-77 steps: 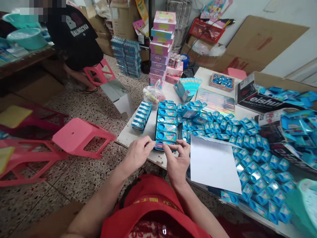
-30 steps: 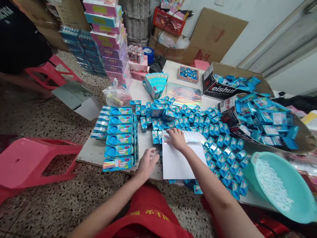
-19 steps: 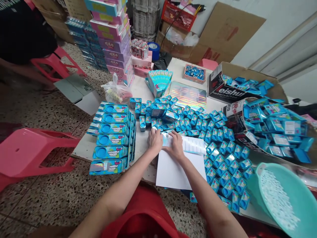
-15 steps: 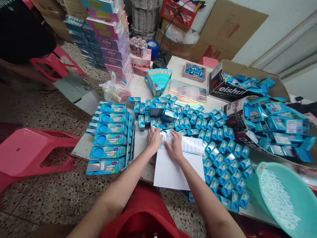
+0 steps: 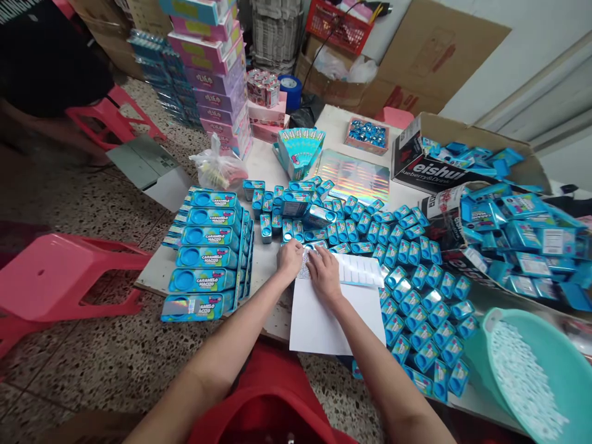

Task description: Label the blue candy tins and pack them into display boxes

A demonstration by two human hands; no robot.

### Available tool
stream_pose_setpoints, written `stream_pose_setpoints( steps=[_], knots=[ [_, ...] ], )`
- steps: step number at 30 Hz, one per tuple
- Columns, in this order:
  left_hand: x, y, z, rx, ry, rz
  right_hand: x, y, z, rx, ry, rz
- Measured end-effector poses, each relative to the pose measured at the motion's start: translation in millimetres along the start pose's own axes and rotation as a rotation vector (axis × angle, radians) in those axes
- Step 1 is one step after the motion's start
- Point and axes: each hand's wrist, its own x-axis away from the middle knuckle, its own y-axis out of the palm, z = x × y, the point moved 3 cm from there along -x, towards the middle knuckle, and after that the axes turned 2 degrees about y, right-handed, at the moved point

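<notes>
A sticker sheet (image 5: pixel 356 271) with a silvery, partly peeled-looking surface lies on white paper (image 5: pixel 335 320) at the table's front. My left hand (image 5: pixel 290 261) is closed in a pinch at the sheet's left edge; whatever small piece is between the fingertips is hidden. My right hand (image 5: pixel 325 272) lies on the sheet with its fingers stretched out, pressing it down. Just beyond the left hand stand small blue candy boxes (image 5: pixel 287 229), one with a bright round spot on top. Many more blue boxes (image 5: pixel 419 308) spread to the right.
Rows of blue caramel display boxes (image 5: pixel 206 256) stand at left. Open cartons (image 5: pixel 432 161) of blue packs and a turquoise basin (image 5: pixel 497 364) of white pieces stand at right. Behind are a fan-shaped stack (image 5: pixel 300 151), a shiny sheet (image 5: pixel 354 176) and a plastic bag (image 5: pixel 215 163).
My left hand has drawn back from the small boxes to the sticker sheet's edge. My right hand stays on the sheet, its fingers now flatter. The camera view has shifted slightly.
</notes>
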Motion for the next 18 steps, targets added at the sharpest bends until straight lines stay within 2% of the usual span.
stream_pose_setpoints(
  steps=[6, 10, 13, 18],
  knots=[
    [-0.2, 2.4, -4.4, 0.019, 0.003, 0.012, -11.9, -12.1, 7.0, -0.022, -0.014, 0.008],
    [-0.5, 3.1, -5.0, 0.027, 0.018, 0.006, -22.1, -9.2, 11.6, 0.064, -0.046, -0.073],
    [-1.4, 2.9, -5.4, 0.027, 0.012, 0.009, -18.8, -5.5, 8.1, 0.09, -0.083, -0.129],
    [-1.9, 3.0, -5.5, 0.018, 0.011, 0.01, -10.7, -5.5, 3.7, 0.042, -0.079, -0.065]
  ],
)
